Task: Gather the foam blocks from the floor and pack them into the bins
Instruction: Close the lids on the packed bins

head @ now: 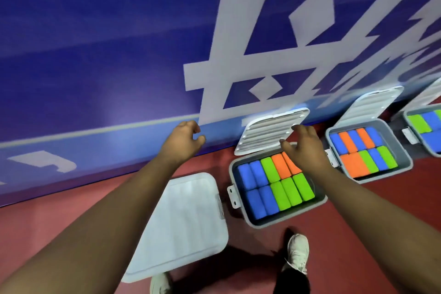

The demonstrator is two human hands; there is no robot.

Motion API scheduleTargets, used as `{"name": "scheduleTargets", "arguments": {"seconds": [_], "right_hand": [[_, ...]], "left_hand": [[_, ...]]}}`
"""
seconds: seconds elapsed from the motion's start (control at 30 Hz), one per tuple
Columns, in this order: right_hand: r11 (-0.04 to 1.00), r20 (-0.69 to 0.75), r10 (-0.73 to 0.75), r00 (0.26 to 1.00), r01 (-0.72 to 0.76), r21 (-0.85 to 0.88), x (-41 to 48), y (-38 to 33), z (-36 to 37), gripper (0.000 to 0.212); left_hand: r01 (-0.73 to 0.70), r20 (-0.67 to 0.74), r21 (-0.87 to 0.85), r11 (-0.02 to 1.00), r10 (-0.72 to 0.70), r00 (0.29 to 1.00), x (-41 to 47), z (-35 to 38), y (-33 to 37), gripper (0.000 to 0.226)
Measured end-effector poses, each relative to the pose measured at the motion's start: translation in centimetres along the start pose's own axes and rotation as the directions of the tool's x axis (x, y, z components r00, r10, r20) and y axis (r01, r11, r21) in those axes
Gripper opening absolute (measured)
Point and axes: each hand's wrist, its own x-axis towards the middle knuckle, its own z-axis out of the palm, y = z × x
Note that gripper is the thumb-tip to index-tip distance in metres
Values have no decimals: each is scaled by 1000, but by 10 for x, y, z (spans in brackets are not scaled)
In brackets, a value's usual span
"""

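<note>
A grey bin (248, 216) on the red floor is packed with blue, green and orange foam blocks (284, 194), and its ribbed white lid (267, 130) leans open against the wall. My right hand (304, 147) hovers over the bin's far right corner, fingers loosely spread just below the lid's edge, holding nothing. My left hand (183, 138) hangs in the air to the left of the lid, fingers loosely curled and empty. A second bin (405, 164) to the right is also full of blocks, its lid (372, 105) propped open.
A closed white bin (183, 227) sits to the left of the open one. A third bin (420, 143) with blocks is at the far right edge. The blue wall banner (107, 43) runs behind everything. My shoes (297, 253) stand on the floor below the bins.
</note>
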Motion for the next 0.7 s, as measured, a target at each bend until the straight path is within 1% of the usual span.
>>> {"name": "scheduleTargets", "arguments": {"seconds": [0.1,0.17,0.2,0.27,0.4,0.47,0.53,0.63,0.7], "right_hand": [[993,25,-95,995,97,-60,22,70,-20,64],[986,43,-156,987,159,-59,42,116,-24,67],[984,58,-164,985,167,-57,62,150,-34,66],[977,92,-196,976,202,-68,81,182,-35,64],[972,204,-192,960,215,-97,142,247,-46,54],[971,271,-177,946,213,-109,166,259,-43,51],[969,307,-182,934,223,-105,190,267,-32,52],[961,321,-220,921,261,-90,225,274,-6,54],[947,310,-254,916,301,-114,250,278,18,55]], "left_hand": [[13,4,34,999,-13,1000,23,42,61,28],[60,-19,34,998,-60,998,35,74,93,28],[84,-27,36,996,-83,996,49,103,121,27],[114,-5,38,993,-114,993,55,132,149,27],[147,-9,56,988,-147,989,84,205,214,25],[170,-6,55,984,-170,985,98,233,230,25],[190,8,73,979,-191,982,117,258,235,29],[237,-16,114,965,-237,971,153,287,226,36],[245,-61,182,952,-237,969,180,305,213,41]]}}
